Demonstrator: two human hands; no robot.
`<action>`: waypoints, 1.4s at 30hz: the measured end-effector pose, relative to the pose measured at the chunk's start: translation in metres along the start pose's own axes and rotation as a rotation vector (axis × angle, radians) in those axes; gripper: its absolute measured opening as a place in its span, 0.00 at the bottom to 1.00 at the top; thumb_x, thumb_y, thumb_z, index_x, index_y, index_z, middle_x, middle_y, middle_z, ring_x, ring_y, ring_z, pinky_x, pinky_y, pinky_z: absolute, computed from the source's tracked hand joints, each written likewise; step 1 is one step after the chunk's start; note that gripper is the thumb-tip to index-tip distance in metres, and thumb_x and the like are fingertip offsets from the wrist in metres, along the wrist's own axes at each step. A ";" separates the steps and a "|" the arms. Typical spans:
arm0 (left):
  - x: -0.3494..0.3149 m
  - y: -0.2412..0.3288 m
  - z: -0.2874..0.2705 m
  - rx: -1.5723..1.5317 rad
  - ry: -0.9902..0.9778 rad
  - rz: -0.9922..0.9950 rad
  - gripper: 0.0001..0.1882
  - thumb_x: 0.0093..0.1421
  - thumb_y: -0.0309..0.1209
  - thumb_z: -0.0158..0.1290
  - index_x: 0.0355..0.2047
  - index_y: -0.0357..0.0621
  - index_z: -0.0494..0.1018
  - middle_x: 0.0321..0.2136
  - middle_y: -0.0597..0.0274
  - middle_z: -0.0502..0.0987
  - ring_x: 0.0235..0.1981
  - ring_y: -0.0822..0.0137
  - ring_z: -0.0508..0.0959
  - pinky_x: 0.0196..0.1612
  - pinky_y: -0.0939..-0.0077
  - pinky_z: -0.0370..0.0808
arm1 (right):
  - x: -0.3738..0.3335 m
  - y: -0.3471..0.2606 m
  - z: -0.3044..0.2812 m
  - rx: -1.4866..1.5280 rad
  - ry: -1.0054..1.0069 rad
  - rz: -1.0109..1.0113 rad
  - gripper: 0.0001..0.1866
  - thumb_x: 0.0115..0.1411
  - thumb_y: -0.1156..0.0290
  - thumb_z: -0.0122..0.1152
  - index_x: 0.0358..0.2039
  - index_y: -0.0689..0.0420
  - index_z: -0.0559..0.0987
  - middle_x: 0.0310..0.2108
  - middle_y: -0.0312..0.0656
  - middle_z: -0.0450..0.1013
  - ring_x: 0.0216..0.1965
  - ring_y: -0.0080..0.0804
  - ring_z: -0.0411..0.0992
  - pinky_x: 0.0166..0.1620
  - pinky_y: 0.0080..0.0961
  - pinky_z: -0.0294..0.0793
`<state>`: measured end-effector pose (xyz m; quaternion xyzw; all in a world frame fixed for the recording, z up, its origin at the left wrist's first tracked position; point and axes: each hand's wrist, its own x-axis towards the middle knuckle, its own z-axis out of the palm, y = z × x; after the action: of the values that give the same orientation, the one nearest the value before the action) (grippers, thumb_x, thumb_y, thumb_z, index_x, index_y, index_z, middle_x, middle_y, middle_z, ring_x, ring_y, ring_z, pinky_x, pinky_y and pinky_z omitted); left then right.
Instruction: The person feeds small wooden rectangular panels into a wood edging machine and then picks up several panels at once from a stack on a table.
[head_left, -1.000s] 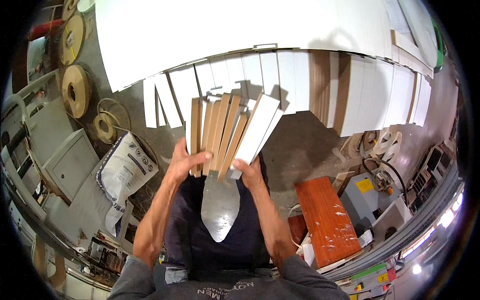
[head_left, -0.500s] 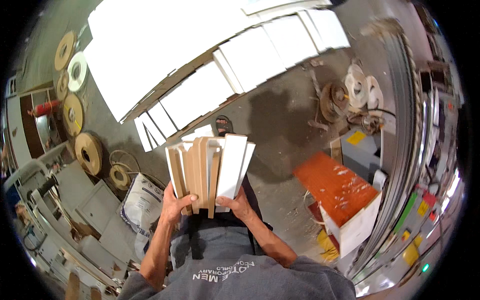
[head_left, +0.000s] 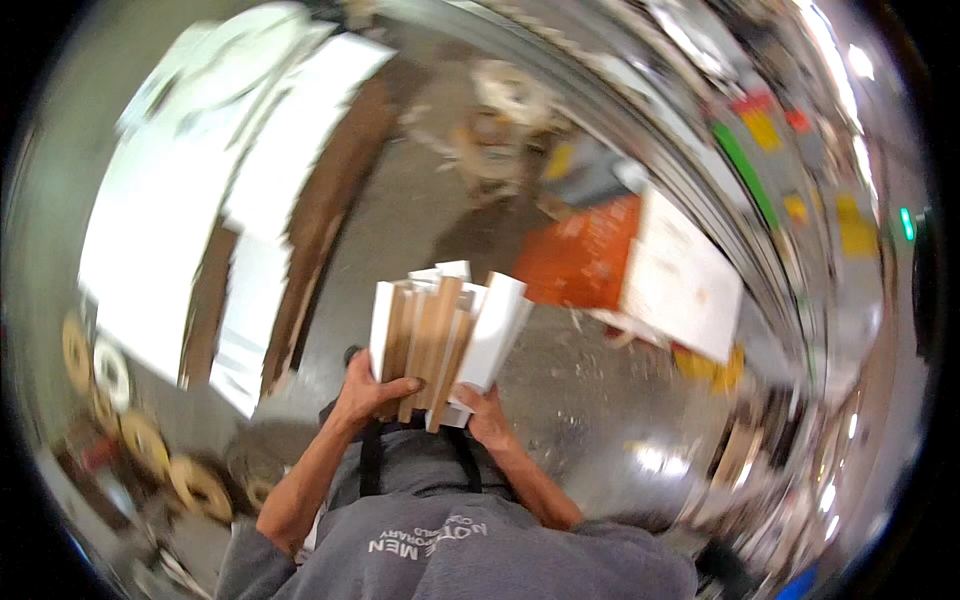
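A bundle of flat boards [head_left: 445, 335], some white-faced and some bare wood, stands on edge in front of my chest. My left hand [head_left: 368, 390] wraps the bundle's lower left side with the thumb across the front. At the lower right, my right hand [head_left: 488, 418] grips it from underneath. The picture is blurred by a fast turn.
An orange cabinet [head_left: 585, 255] with a white panel [head_left: 685, 285] leaning on it stands ahead on the grey floor. Stacked white panels [head_left: 190, 200] lie to the left. Several rolls of edge banding [head_left: 145, 445] sit at lower left. A long machine runs along the right.
The view has swung to the right with the bundle still in both hands. The stacked white panels slid to the left and the orange cabinet now lies straight ahead.
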<state>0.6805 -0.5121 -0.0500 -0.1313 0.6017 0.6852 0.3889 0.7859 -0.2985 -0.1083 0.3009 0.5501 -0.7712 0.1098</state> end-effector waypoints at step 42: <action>0.363 0.073 0.546 0.925 0.016 0.570 0.35 0.47 0.35 0.62 0.54 0.28 0.70 0.45 0.37 0.72 0.48 0.43 0.73 0.54 0.53 0.73 | 0.084 -0.228 -0.666 -0.779 1.167 -0.204 0.38 0.55 0.51 0.71 0.60 0.63 0.73 0.48 0.53 0.72 0.52 0.47 0.67 0.50 0.44 0.73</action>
<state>0.5467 0.1320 -0.1012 0.2167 0.8551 0.4262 0.2005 0.8333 0.4083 -0.1213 0.5509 0.7804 -0.2379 -0.1758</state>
